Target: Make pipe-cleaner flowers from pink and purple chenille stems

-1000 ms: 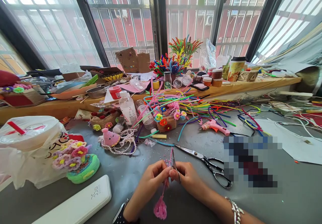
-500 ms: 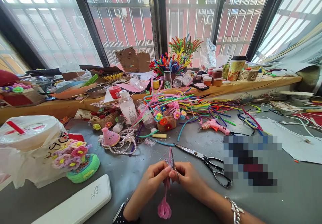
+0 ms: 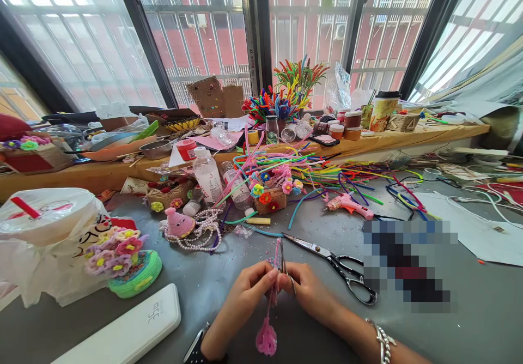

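Note:
My left hand [image 3: 254, 282] pinches a pink pipe cleaner [image 3: 277, 252] between thumb and fingers, its thin tip pointing up. Below the fingers hangs a looped pink pipe-cleaner piece [image 3: 266, 340] on a narrow stem. Close beside it, my right hand [image 3: 304, 283] grips small scissors [image 3: 283, 256], their slim dark blades upright against the pipe cleaner. The fingers hide most of their handles. Large black-handled scissors [image 3: 327, 254] lie on the table just beyond my right hand. Bits of fluff [image 3: 269, 260] are scattered in front of my fingers.
A white power bank [image 3: 134, 320] and a green-based flower ornament [image 3: 137, 274] sit at left, beside a bagged drink cup [image 3: 49, 228]. Pearl strings [image 3: 204, 228], bottles [image 3: 207, 176], loose pipe cleaners [image 3: 322, 168] and a pink glue gun [image 3: 349, 205] lie ahead. A blurred patch covers the right.
The small scissors have shifted slightly right and down along with my right fingertips. The hanging pink loop has turned a little. My left hand stays almost in place.

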A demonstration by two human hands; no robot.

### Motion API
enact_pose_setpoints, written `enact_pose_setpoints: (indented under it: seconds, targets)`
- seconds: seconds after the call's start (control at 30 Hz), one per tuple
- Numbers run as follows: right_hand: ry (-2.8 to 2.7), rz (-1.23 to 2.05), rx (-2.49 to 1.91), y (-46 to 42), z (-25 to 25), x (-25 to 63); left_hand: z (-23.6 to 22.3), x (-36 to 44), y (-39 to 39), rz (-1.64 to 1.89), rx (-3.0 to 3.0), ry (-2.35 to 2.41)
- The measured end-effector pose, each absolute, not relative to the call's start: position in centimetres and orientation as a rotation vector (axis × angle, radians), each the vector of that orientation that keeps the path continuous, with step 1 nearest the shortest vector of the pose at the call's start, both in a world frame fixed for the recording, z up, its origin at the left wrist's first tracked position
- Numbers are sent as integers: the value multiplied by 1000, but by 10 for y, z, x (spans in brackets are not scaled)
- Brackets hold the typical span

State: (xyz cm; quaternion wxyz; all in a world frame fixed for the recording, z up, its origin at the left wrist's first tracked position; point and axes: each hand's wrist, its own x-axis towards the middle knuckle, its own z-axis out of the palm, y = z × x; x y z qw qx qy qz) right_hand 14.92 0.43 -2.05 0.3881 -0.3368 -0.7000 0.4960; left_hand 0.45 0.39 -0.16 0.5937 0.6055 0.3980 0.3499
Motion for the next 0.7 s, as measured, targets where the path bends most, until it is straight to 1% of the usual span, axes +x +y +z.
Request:
enact_pose_setpoints:
  seconds: [0.7]
  targets:
    - [-1774,1222,-1002,4,-22,150,0,6,2,786,1431,940]
